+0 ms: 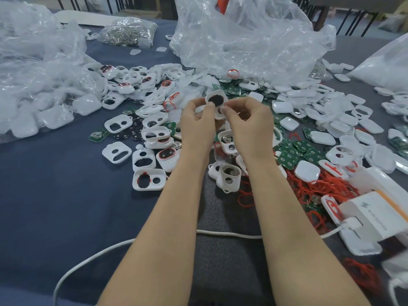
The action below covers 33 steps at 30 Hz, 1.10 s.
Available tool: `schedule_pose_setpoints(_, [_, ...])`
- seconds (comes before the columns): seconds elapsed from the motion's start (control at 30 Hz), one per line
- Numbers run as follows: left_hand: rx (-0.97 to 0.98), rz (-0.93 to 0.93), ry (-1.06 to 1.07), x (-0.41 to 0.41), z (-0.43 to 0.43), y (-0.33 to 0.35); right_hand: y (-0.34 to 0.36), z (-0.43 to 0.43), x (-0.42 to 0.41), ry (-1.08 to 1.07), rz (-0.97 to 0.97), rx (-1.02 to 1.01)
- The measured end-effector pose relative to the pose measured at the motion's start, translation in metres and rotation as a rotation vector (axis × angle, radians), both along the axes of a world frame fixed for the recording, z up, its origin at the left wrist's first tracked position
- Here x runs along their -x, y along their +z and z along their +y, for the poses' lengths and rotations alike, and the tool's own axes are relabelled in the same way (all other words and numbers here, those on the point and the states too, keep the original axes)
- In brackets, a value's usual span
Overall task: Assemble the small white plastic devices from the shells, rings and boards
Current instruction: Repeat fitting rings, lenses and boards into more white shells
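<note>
A dark blue table [55, 184] is strewn with loose shells [117, 152], green boards [289, 155] and red rings [309, 188]. Above the heap one white shell [216, 102] is held up, long axis tilted and large opening uppermost. It is pinched at opposite edges by the left hand [198, 122] and the right hand [245, 123] (both equally near), thumbs pressed to its face.

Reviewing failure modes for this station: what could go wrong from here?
1. The left hand and right hand pinch the shell by the fingertips over the pile; a slip could lose it among look-alike shells.
2. The red rings lie tangled by the right forearm; a sweep may drag them.
3. The cable runs under both forearms and could snag.
</note>
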<state>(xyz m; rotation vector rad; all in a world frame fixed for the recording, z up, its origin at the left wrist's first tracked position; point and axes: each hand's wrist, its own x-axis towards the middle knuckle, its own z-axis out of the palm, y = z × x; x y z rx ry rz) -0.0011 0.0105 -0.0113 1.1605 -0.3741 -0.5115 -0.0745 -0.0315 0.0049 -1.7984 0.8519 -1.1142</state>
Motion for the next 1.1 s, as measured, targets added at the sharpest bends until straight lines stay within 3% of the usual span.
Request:
schedule_pose_setpoints(0.2, [-0.001,-0.058,-0.004,0.005,-0.002,0.0,-0.004,0.002,-0.004,-0.076,0.037,0.072])
schedule_pose_setpoints(0.53, [0.015,-0.043,-0.041,0.013,-0.002,0.002,-0.007,0.004,-0.012,-0.154,-0.096,-0.161])
schedule_pose_setpoints(0.83, [-0.005,-0.08,-0.024,0.014,-0.003,-0.001,-0.01,0.009,-0.018,-0.198,-0.179,-0.184])
schedule_pose_setpoints(1.1, [0.052,0.007,-0.065,0.014,-0.004,0.0,-0.01,-0.007,-0.012,0.02,-0.31,-0.484])
